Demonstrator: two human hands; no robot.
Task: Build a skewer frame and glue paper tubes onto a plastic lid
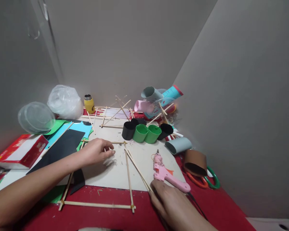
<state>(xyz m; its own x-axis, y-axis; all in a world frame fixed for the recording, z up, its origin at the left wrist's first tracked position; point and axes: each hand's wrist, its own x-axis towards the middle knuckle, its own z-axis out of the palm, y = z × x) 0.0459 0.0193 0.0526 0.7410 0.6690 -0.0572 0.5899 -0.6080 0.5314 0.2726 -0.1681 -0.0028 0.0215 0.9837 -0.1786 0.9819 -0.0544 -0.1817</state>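
A square frame of thin wooden sticks (129, 175) lies on a beige board (115, 173) over a red tabletop. My left hand (95, 151) rests inside the frame, its fingers pinched on a short stick piece near the frame's top edge. My right hand (173, 205) lies low at the front right, fingertips touching the near end of a loose diagonal stick (137, 169) that leans across the frame's right side. Whether it grips the stick is unclear. A pink glue gun (166, 173) lies just beyond my right hand, nozzle pointing away.
Black and green paper cylinders (145, 132) stand behind the board. Grey and brown paper rolls (188, 153), orange and green scissors (207, 181), stick frames, a yellow bottle (89, 103), a plastic bag, lids, a red box (21, 151) and coloured paper sheets surround it. Grey walls close in.
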